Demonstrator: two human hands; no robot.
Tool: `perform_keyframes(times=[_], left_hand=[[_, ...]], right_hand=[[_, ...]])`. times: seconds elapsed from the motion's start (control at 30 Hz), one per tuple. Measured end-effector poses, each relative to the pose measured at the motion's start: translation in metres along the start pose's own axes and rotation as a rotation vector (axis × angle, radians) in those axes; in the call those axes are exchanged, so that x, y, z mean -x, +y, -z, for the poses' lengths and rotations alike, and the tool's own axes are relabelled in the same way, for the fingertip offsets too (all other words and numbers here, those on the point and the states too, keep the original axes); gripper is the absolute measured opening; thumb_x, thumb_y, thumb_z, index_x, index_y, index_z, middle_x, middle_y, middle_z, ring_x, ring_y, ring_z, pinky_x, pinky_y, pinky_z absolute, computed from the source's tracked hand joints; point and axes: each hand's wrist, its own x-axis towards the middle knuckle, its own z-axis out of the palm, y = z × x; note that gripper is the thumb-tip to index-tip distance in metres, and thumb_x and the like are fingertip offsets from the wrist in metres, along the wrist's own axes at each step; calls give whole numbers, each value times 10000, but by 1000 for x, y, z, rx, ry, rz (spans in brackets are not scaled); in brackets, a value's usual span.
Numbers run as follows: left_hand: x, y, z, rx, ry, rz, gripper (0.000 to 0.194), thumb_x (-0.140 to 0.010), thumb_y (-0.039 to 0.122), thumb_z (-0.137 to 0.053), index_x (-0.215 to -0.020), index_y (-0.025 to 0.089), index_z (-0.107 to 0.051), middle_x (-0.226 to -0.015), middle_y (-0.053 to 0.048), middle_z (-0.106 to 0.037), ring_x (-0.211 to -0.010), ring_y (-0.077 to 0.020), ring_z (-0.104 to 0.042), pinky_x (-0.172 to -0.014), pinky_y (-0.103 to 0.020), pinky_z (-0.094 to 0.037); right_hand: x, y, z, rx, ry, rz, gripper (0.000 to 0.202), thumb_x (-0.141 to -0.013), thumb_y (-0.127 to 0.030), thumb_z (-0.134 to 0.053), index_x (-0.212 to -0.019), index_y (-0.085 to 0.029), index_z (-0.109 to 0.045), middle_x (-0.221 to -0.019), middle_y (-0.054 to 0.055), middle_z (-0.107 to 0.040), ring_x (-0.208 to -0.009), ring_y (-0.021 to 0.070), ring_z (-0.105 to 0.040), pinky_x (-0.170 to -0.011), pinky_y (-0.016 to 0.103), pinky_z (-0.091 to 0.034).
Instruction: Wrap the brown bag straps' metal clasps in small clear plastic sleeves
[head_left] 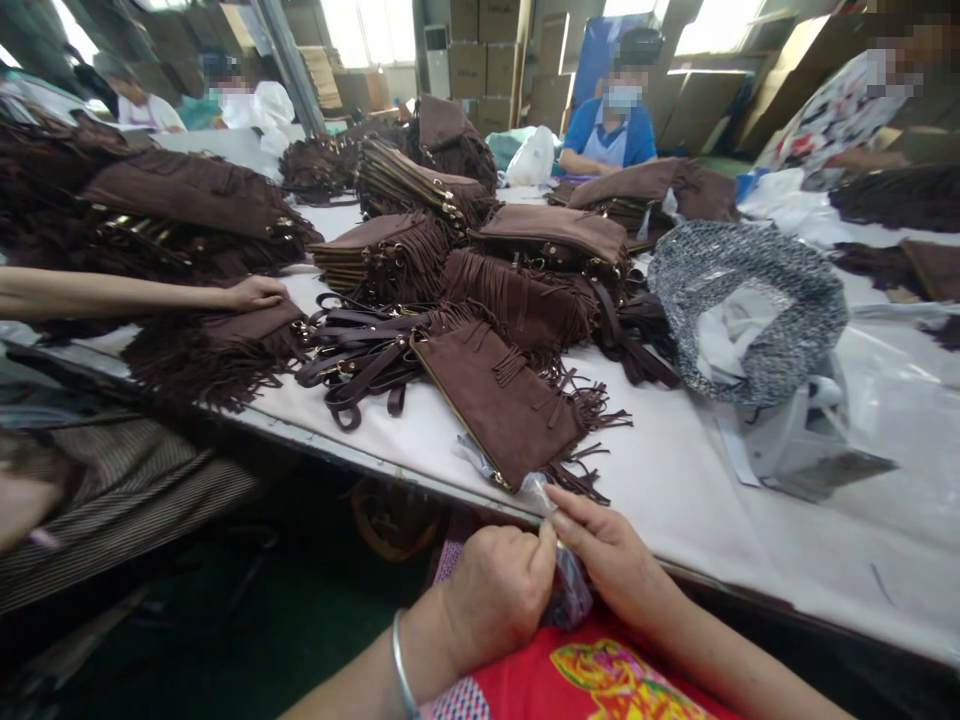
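Note:
At the table's front edge, both my hands are closed on a crumpled piece of clear plastic [570,592]. My left hand [499,575], with a silver bangle at the wrist, is curled in a fist around it. The thumb and fingers of my right hand [609,545] pinch it just beside. What lies inside the plastic is not clear. Directly beyond my hands lies a dark brown fringed suede pouch [510,400], its gold zip along the left edge; the zip end near my hands has a bit of plastic on it.
Brown straps [367,360] lie left of the pouch, and stacked fringed pouches [555,235] behind it. A grey knitted-rim container [750,310] stands at right on the white tabletop [675,480]. A co-worker's hand [259,293] rests on another pouch at left. Other people sit across.

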Motion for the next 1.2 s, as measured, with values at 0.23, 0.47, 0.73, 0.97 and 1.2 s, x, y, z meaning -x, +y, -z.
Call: perform_keyframes(times=[0.23,0.47,0.73,0.97,1.2], left_hand=[[1,6,10,601,58,310,244,-888,209,-456,-995,149,-667,-701,-69,-642,-627,-162,-580,-607,-277,-452],[-8,8,-10,1727,116,1414,258,-836,400,-570,-817,148,-624,-644,18,-515,-481,-66,-431,-438,-173,-375],[-18,16,-14,1996,130,1170,342,-811,383,-650,-1052,140,-654,-863,-49,-616,-692,-105,-562,-553,-176,-448],[-21,23,-10,1669,203,1023,301,-857,406,-590,-899,121,-680,-831,-45,-641,-762,-134,-545,-694,-232,-443],[-30,23,11,1261,154,1157,300,-895,425,-484,-860,152,-606,-734,-38,-634,-608,-153,-584,-553,-243,-435]], right_hand=[[1,4,0,-214,-24,-79,476,-822,-446,-659,-1241,-224,-618,-1081,77,-711,-908,224,-641,-842,374,-494],[5,0,-7,-340,-75,-145,598,-816,-471,-659,-1328,-209,-499,-867,44,-704,-724,188,-628,-681,323,-500],[7,8,6,290,54,23,625,-869,-464,-556,-1392,-142,-438,-726,18,-676,-709,211,-622,-753,368,-510],[20,4,8,540,-137,191,572,-944,-343,-388,-1472,-145,-291,-1056,115,-690,-968,239,-633,-884,385,-465],[2,-18,13,487,8,67,419,-896,-480,-455,-1089,-156,-638,-625,-7,-595,-598,162,-541,-594,277,-420]])
